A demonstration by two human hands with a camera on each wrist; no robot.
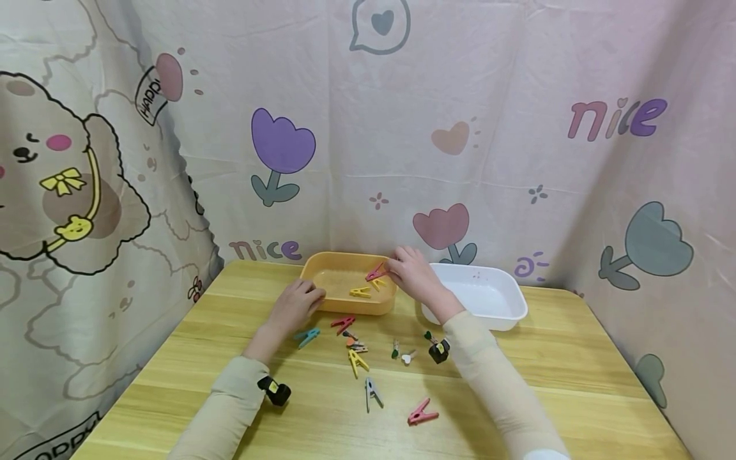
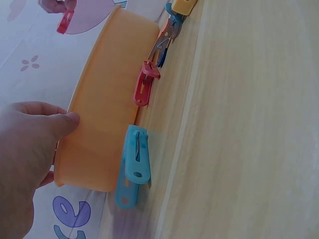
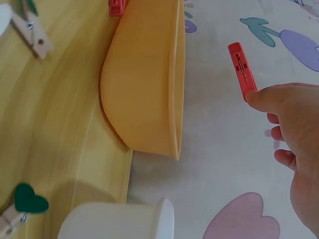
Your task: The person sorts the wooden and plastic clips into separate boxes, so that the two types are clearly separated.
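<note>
My left hand [image 1: 294, 303] grips the near left rim of the orange basin [image 1: 351, 305], its thumb on the outer wall in the left wrist view. Over the basin's right side, my right hand [image 1: 415, 273] pinches a red clothespin [image 3: 242, 69] by one end, above the rim. Yellow clothespins [image 1: 360, 292] lie inside the basin. Just in front of it on the table are a blue clothespin [image 2: 137, 159] and another red clothespin [image 2: 146, 84].
To the right stands a white basin [image 1: 489, 297]. Nearer on the table lie a yellow clothespin [image 1: 357, 363], a grey clothespin [image 1: 372, 393], a pink clothespin [image 1: 422, 413] and several small wooden clips, one with a green heart [image 3: 31, 198]. A printed curtain [image 1: 368, 128] hangs behind the table.
</note>
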